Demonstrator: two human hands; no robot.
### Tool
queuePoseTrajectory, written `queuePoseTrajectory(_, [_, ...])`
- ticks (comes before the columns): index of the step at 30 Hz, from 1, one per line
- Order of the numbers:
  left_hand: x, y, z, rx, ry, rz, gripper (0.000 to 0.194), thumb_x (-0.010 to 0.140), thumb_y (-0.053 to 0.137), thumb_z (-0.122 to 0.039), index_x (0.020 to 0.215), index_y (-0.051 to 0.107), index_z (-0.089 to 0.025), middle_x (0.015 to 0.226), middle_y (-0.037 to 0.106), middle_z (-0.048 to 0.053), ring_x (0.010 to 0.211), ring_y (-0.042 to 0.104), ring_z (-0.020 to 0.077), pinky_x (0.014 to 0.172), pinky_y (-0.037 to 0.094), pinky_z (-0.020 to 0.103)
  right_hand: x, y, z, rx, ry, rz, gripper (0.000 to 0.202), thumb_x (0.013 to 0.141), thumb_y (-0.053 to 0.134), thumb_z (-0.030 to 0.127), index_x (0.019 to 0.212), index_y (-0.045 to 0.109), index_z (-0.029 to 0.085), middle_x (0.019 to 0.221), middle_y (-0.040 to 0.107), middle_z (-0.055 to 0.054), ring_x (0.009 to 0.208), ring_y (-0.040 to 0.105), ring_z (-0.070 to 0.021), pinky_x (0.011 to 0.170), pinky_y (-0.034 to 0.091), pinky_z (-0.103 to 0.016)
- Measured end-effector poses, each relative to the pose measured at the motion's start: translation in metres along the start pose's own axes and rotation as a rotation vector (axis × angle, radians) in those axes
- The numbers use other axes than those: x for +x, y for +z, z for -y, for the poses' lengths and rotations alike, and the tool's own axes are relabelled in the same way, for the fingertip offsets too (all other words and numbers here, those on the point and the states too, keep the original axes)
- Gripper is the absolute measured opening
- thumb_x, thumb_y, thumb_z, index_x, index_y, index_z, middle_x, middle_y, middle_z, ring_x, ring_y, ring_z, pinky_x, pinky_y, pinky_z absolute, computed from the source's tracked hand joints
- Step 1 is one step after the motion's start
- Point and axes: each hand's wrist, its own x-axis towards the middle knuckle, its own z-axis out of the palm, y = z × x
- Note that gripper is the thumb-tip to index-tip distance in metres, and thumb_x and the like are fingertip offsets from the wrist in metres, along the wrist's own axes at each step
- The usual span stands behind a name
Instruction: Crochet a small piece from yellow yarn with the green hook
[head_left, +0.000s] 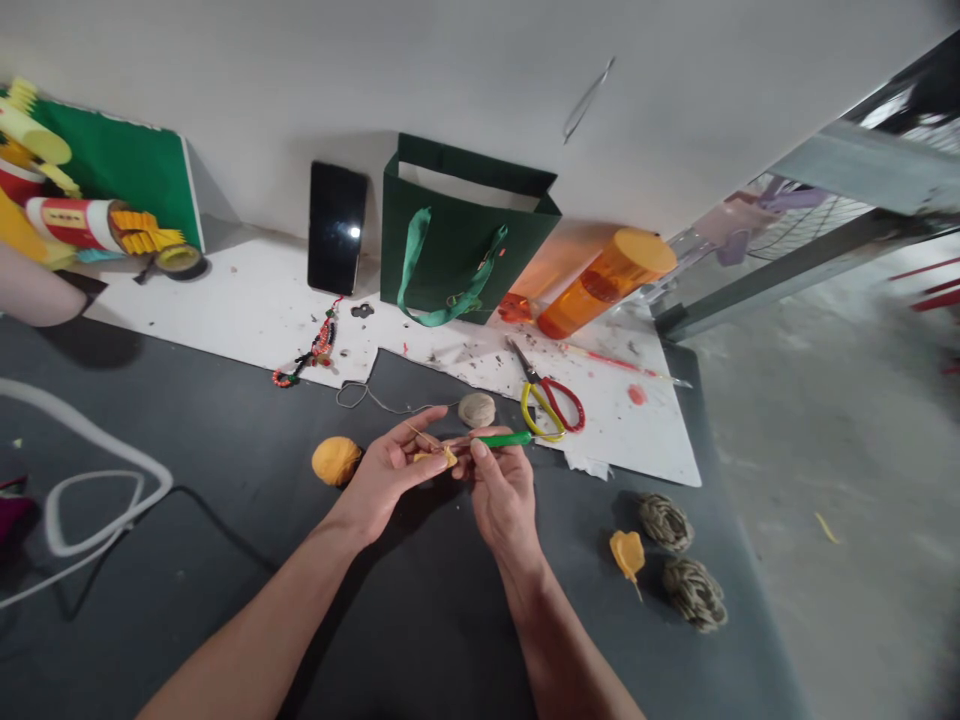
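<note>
A small piece of golden-yellow crocheted yarn is pinched in the fingertips of the left hand above a dark grey tabletop, while a slim hook with a bright green handle is gripped in the right hand, close beside it. A thin yellow strand is stretched from the raised left index finger toward the piece; whether a loop is caught on the hook's end cannot be made out at this size. Judged by the little fabric formed and the strand running to it, the piece is begun but unfinished, with further stitches and the cutting of the strand apparently left to be done. A loose yellow petal-shaped piece, seemingly completed, is set down at the right, near two rounded grey-olive yarn bundles. A round golden-yellow yarn ball is placed just beside the left hand, and a beige yarn ball beyond both hands. Scissors with red and yellow handles are laid on a stained white board, held by neither hand.
</note>
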Motion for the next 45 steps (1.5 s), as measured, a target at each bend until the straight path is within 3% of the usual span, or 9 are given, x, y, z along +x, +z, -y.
queuePoseTrajectory(5, [-0.0001,-0.0020,0.0000,0.008,0.009,-0.018,0.079,0.068,0.091,-0.018,0.142,0.063,-0.021,0.073,0.068,-0.005,0.075,0.063,0.0118,0.080,0.046,0.028,-0.0004,-0.0013,0.0001,0.033,0.000,0.029,0.030,0.076,0.087,0.048,0.086,0.071,0.024,0.070,0.074,0.002,0.049,0.059,-0.0124,0.054,0.049,-0.028])
queuePoseTrajectory(13, [-0.0019,-0.0004,-0.0037,-0.013,-0.043,-0.017,0.109,0.065,0.094,-0.022,0.159,0.040,-0.019,0.075,0.069,-0.004,0.071,0.059,0.0101,0.071,0.042,0.026,-0.0001,-0.0036,-0.0024,0.010,-0.046,0.063,0.028,0.078,0.086,0.047,0.084,0.073,0.023,0.077,0.077,0.000,0.048,0.059,-0.0108,0.054,0.052,-0.027])
queuePoseTrajectory(27, [0.0001,-0.0072,-0.0012,0.016,-0.065,0.047,0.110,0.064,0.094,-0.018,0.160,0.039,-0.022,0.079,0.069,-0.003,0.080,0.063,0.0129,0.081,0.045,0.030,0.0013,-0.0047,0.0012,0.086,0.013,0.157,0.025,0.080,0.085,0.045,0.086,0.072,0.024,0.075,0.077,0.001,0.050,0.061,-0.0105,0.053,0.053,-0.024])
queuePoseTrajectory(36, [0.0009,-0.0083,-0.0019,0.012,-0.068,0.050,0.121,0.063,0.094,-0.018,0.164,0.028,-0.022,0.077,0.069,-0.004,0.075,0.061,0.0120,0.080,0.045,0.030,0.0005,-0.0044,-0.0010,0.064,0.027,0.173,0.029,0.080,0.084,0.048,0.087,0.068,0.024,0.074,0.077,0.000,0.050,0.062,-0.0134,0.048,0.053,-0.026])
queuePoseTrajectory(45, [0.0000,-0.0074,-0.0034,0.023,-0.080,0.035,0.111,0.063,0.094,-0.017,0.159,0.040,-0.021,0.076,0.066,-0.005,0.075,0.058,0.0102,0.074,0.042,0.026,0.0026,-0.0047,0.0034,0.105,0.059,0.126,0.032,0.079,0.085,0.048,0.086,0.065,0.025,0.072,0.074,0.003,0.049,0.056,-0.0087,0.053,0.051,-0.022])
